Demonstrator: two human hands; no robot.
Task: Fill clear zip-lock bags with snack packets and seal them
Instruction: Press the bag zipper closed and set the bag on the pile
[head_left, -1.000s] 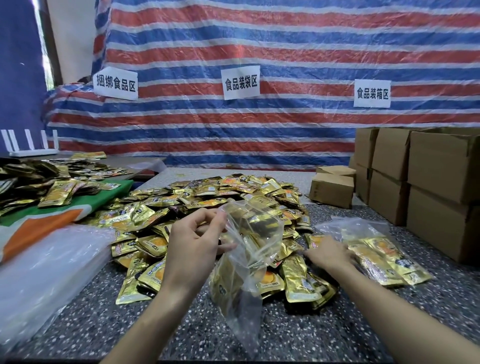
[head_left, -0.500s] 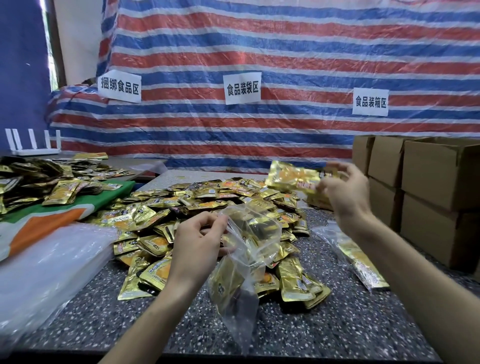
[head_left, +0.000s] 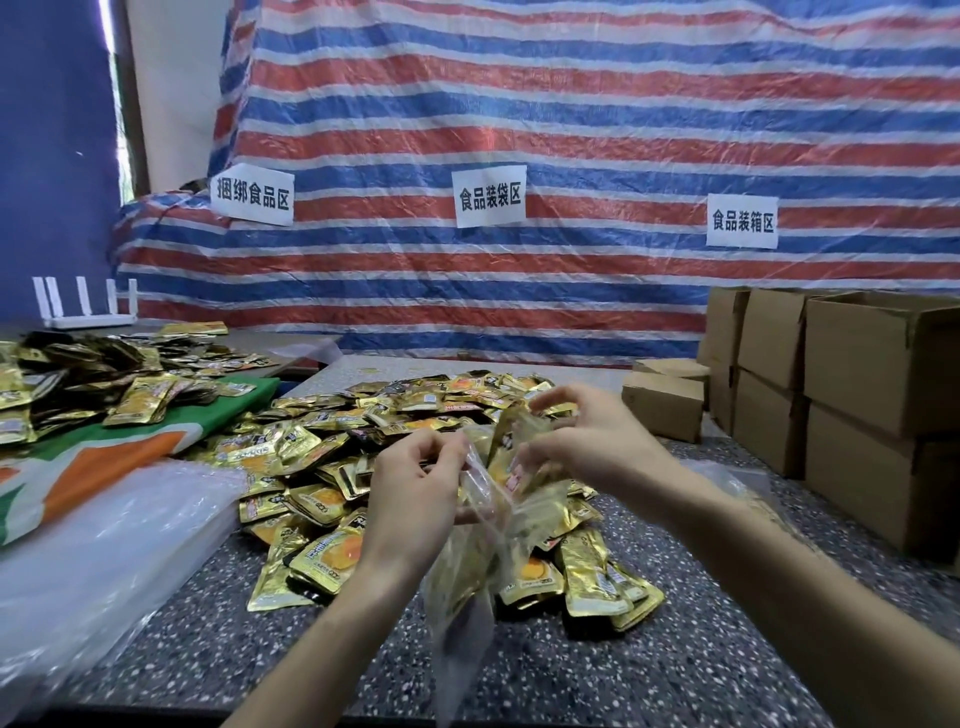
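Clear plastic zip-lock bag hangs over the near part of the speckled table, just in front of the pile of packets. Film is crumpled and transparent, and the mouth faces up.

Left hand: thumb and fingers pinch the left rim of the mouth. Right hand: fingertips pinch a gold snack packet at the mouth. This area is motion-blurred, so how far in the packet sits cannot be told.

Contents: several gold packets show through the bag's lower half. Cardboard boxes are stacked at right, and the top one's flaps are raised. What is inside cannot be seen. A stack of empty bags lies at left.

Change from half a second ago: the right hand, then raised above the pile with the packet, has come down to the bag mouth. The left hand's hold on the bag is unchanged.
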